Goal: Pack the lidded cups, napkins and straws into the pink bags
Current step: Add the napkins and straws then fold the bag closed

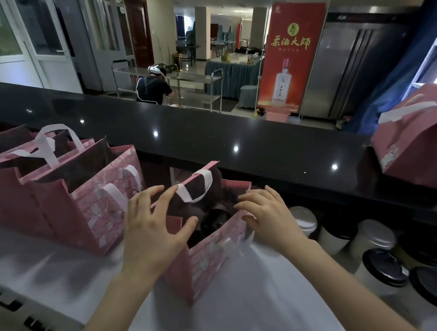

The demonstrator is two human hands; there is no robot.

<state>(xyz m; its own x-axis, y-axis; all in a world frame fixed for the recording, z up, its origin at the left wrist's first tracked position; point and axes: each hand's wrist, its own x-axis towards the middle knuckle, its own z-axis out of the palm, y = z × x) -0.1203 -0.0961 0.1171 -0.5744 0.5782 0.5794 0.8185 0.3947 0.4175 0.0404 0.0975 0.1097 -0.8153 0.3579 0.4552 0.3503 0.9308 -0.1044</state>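
Note:
A pink bag (209,258) with white handles stands open on the white counter in front of me. Inside it I see the dark lid of a cup (213,220). My left hand (151,229) rests on the bag's left rim, fingers spread, thumb over the opening. My right hand (266,215) touches the right rim with its fingers curled on the edge. Several white cups with black lids (384,267) stand at the right. No napkins or straws can be made out.
Two more open pink bags (82,193) stand at the left. Another pink bag (421,142) lies tilted on the raised black ledge (236,142) behind. A person bends over a metal trolley beyond the ledge.

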